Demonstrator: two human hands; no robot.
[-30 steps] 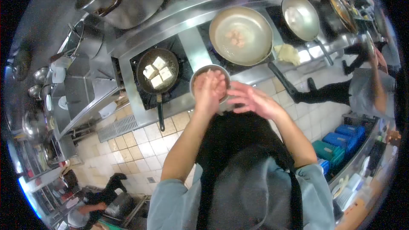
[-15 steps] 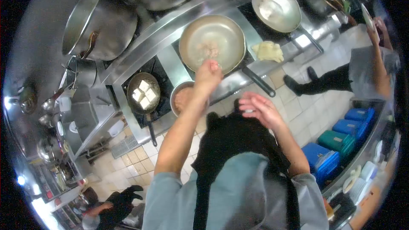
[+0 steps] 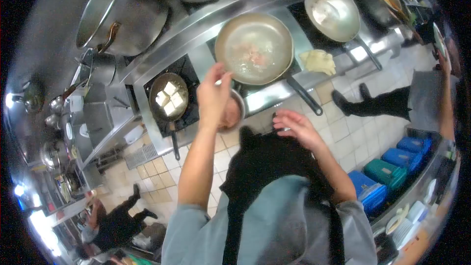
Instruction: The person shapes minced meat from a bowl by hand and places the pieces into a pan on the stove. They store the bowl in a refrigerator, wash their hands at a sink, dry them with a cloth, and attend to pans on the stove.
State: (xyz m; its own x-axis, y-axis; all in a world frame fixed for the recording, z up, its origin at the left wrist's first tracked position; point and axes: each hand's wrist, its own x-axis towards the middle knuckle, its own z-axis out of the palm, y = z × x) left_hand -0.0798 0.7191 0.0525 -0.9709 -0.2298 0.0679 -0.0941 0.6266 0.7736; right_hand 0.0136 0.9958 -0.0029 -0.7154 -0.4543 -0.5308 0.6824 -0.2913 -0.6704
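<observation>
My left hand (image 3: 214, 95) is raised over the near left rim of a large frying pan (image 3: 235, 71). Its thumb and fingers stand apart and I see nothing held. In that pan lie small pinkish pieces, perhaps raw meat (image 3: 255, 58), in glistening fat. Partly behind my left wrist is a round metal bowl (image 3: 242, 105) of pinkish-brown food (image 3: 230, 115). My right hand (image 3: 299, 126) hovers in front of my black apron, below the pan's black handle (image 3: 304, 95), its fingers extended and loosely bent, touching nothing.
Left on the stove, a small dark pan (image 3: 155, 110) holds white blocks (image 3: 170, 99). A folded yellowish cloth (image 3: 318, 62) and another frying pan (image 3: 346, 19) are to the right. Big pots (image 3: 132, 24) stand behind. Co-workers are at right (image 3: 427, 98) and lower left (image 3: 115, 228); blue bins (image 3: 365, 191) line the floor.
My left hand has drawn back leftward from over the frying pan, its fingers parting. The pinkish pieces now lie on the pan's bottom. My right hand has barely moved. The view has shifted slightly.
</observation>
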